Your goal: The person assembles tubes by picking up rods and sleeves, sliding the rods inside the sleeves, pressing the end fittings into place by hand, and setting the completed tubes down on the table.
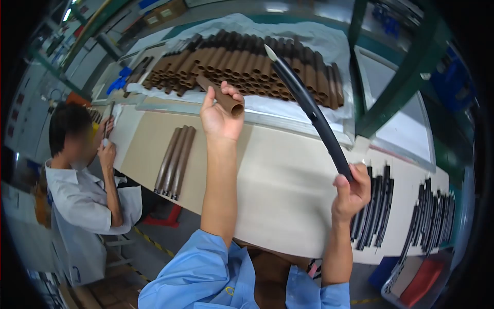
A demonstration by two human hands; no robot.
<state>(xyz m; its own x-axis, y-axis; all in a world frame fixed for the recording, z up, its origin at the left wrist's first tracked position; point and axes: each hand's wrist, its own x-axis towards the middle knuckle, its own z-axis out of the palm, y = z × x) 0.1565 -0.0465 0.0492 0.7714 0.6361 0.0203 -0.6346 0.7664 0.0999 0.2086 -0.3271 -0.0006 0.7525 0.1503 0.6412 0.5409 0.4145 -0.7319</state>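
Observation:
My left hand (223, 116) is closed around a brown hollow tube (220, 96), raised over the table with its open end facing me. In my right hand (352, 193) is a long black rod (311, 108) with a pale pointed tip, gripped near its lower end. The rod slants up and to the left, its tip in front of the pile of brown tubes (226, 62). Three brown tubes (175, 160) lie side by side on the table, left of my left forearm. Nearest my right hand on the table is a group of black rods (373, 208).
Another group of black rods (431, 216) lies at the table's right end. A co-worker (85, 175) sits at the left, holding a thin item. Green posts (396, 77) rise behind the table (280, 195). A bin (419, 283) stands below its right edge.

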